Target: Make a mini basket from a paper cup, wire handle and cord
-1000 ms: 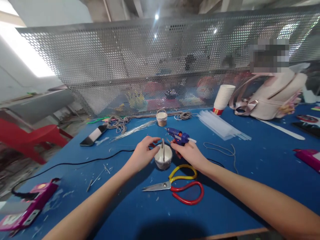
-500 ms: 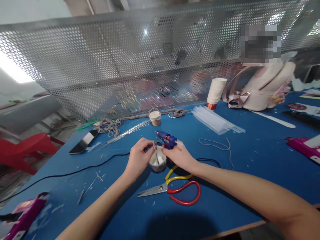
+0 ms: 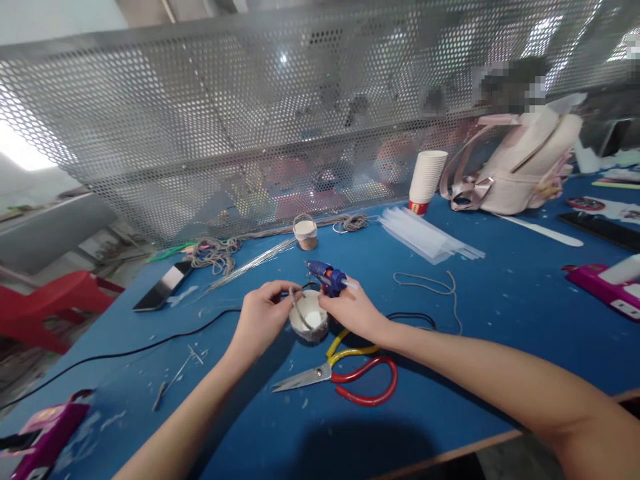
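A small white cup (image 3: 310,319) wrapped in grey cord sits on the blue table (image 3: 500,320), tilted toward me. My left hand (image 3: 260,317) pinches the grey cord handle (image 3: 294,305) arching over the cup's rim. On the other side, my right hand (image 3: 353,313) grips the cup's right edge. A blue glue gun (image 3: 325,275) lies just behind my right hand. Scissors (image 3: 345,373) with yellow and red handles lie right in front of the cup.
A finished small basket (image 3: 305,233), grey cord coils (image 3: 215,252) and thin wires lie further back. A phone (image 3: 160,287), black cable (image 3: 125,350), stacked paper cups (image 3: 425,180), clear glue sticks (image 3: 430,240), a pale backpack (image 3: 520,163) and pink boxes (image 3: 605,287) surround the spot. A perforated metal screen (image 3: 200,133) closes the back.
The cord handle has gone from upright over the cup to bent left in my left fingers. The cup has tilted, both hands have closed in on it, and the camera has shifted.
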`<state>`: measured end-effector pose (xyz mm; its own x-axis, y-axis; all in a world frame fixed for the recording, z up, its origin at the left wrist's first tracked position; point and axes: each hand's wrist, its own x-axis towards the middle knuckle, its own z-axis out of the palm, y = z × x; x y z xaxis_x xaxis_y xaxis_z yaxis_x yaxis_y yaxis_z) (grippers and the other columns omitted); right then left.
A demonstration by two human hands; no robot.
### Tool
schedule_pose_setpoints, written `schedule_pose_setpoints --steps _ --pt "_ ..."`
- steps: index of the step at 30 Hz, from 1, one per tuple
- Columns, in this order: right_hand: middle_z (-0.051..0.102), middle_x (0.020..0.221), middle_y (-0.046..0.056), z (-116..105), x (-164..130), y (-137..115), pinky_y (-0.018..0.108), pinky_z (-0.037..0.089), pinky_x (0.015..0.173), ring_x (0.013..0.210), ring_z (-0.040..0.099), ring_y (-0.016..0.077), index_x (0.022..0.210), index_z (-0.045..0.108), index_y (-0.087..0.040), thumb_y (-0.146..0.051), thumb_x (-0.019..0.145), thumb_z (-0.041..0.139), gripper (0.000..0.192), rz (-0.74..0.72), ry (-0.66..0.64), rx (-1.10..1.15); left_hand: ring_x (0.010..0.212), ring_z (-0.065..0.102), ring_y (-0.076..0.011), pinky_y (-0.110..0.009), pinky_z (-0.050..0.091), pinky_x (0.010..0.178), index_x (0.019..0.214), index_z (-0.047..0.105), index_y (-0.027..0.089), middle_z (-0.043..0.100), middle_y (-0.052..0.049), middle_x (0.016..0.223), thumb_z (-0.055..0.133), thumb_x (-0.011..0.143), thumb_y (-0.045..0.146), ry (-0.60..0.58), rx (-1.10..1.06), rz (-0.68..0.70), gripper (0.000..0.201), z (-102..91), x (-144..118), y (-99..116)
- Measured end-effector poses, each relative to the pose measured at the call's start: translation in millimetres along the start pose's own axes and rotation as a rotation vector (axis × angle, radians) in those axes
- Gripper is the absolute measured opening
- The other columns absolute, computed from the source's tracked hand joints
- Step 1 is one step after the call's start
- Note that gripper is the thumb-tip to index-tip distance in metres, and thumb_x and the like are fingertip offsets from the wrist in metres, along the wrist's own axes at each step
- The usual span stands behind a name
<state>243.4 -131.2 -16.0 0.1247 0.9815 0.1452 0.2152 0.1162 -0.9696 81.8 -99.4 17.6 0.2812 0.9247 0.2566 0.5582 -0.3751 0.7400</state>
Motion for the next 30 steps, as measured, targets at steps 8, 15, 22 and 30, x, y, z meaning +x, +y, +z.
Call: schedule_pose_setpoints --steps 8,15,22,30 --pt "0.051 0.062 -0.003 0 3 5 0.025 0.038 0.056 0.059 0.046 0.0126 0.072 0.051 -0.018 -0.022 0.068 0.054 0.006 -0.014 0.003 -0.002 0.061 0.053 -0.0145 -0.023 0.041 0.057 0.073 0.067 0.016 0.065 -0.001 0.066 0.059 0.073 0.033 -0.102 -0.002 -0.002 0.02 -6.4 2 1" --pt "0.047 0.059 -0.005 -28 -15 -15 0.024 0.037 0.054 0.053 0.043 0.0111 0.073 0.049 -0.018 -0.031 0.077 0.052 0.013 -0.098 0.003 -0.07 0.062 0.054 -0.0148 -0.023 0.041 0.057 0.074 0.067 0.015 0.067 -0.002 0.068 0.056 0.074 0.035 -0.112 0.001 0.009 0.022 -6.2 -1 2" --pt "0.052 0.062 -0.003 -56 -45 -30 0.023 0.035 0.053 0.054 0.042 0.0096 0.071 0.05 -0.017 -0.032 0.081 0.054 0.018 -0.208 -0.209 -0.336 0.064 0.055 -0.0153 -0.023 0.041 0.058 0.075 0.068 0.017 0.068 -0.001 0.069 0.055 0.075 0.033 -0.114 0.047 0.047 0.02 -6.1 0 1" --pt "0.066 0.073 0.003 -52 -30 -43 0.024 0.039 0.058 0.065 0.055 0.0141 0.081 0.064 -0.016 -0.038 0.082 0.055 0.024 -0.104 -0.299 -0.415 0.063 0.056 -0.0148 -0.022 0.041 0.056 0.074 0.067 0.017 0.068 -0.002 0.07 0.055 0.075 0.033 -0.108 0.046 0.069 0.02 -5.0 0 1"
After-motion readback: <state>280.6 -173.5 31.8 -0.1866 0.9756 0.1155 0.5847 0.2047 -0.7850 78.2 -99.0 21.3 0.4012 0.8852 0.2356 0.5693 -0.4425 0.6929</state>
